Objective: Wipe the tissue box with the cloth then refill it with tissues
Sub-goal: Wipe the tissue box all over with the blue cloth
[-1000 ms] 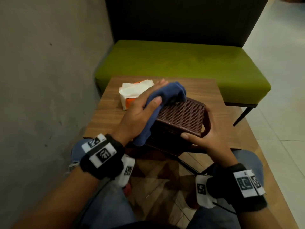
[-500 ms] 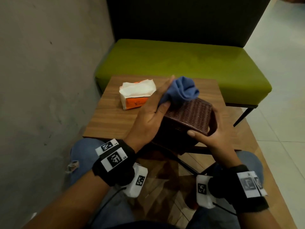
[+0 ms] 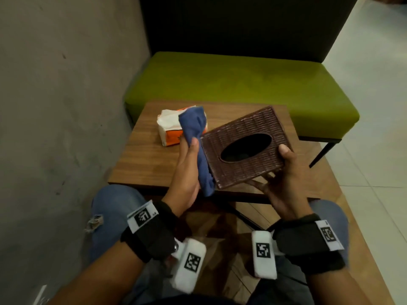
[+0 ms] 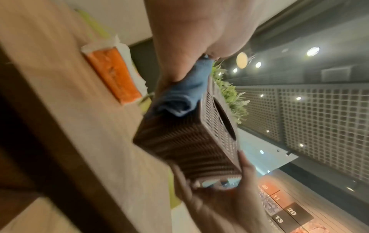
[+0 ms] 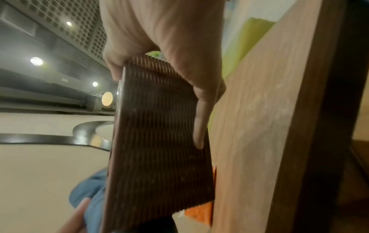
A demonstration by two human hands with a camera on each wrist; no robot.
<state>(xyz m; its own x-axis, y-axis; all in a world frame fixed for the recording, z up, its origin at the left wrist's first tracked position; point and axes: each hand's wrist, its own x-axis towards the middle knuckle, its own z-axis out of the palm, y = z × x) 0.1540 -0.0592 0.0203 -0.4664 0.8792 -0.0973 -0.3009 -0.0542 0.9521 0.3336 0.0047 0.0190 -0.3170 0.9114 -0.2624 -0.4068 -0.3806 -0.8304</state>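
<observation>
Lower centre of the head view: the left hand [image 3: 187, 172] presses the blue cloth [image 3: 197, 146] against the left short end of the tissue box [image 3: 244, 148]. The right hand [image 3: 284, 179] grips the opposite end, box tilted, long axis spanning both hands. Farther, upper left: tissue pack [image 3: 170, 130] on the table [image 3: 143, 159].

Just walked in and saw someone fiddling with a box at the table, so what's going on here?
A seated person is cleaning a brown woven tissue box. The right hand holds it tilted above the wooden table, its oval opening facing the head camera. The left hand presses a blue cloth against the box's left side. A pack of tissues waits on the table; no tissues show in the opening yet.
</observation>
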